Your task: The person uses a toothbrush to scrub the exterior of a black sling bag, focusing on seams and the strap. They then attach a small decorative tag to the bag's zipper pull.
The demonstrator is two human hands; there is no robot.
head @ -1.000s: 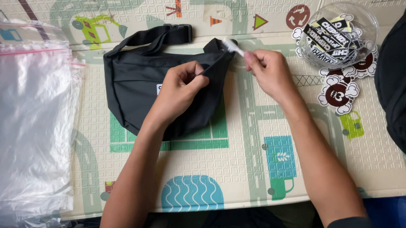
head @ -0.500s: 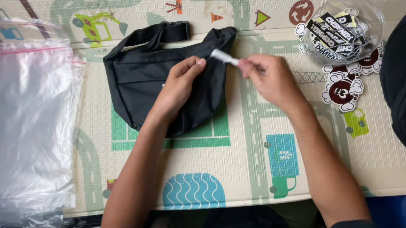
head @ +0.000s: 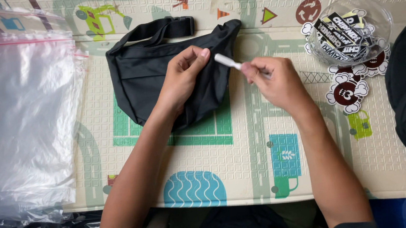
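The black waist bag (head: 159,78) lies on the play mat (head: 227,156), long axis from 10 to 4 o'clock. The left hand (head: 181,78) pinches its fabric. The right hand (head: 274,79) pinches a small white tag (head: 226,61), pointing to 10 o'clock. Bare mat lies at 6 o'clock; clear bags (head: 18,123) at 9, a sticker bowl (head: 350,30) at 3.

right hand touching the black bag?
No. The right hand holds a small white strip just clear of the black bag, while only the left hand rests on the fabric.
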